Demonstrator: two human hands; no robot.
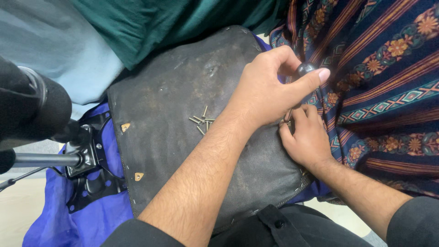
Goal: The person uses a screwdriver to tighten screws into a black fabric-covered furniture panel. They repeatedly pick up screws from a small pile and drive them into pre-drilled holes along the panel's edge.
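We see the left hand closed around the dark handle of a screwdriver, held upright at the right edge of the dark seat panel. The right hand sits just below it on that same edge, fingers pinched at the tool's tip. A small pile of loose screws lies on the panel's middle, just left of the left wrist.

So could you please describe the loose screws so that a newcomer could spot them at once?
Find the dark grey upholstered panel over the blue cloth. Near its middle, beside the left forearm, lies a small cluster of screws, the only shiny loose bits there, unlike the two fixed triangular tabs.
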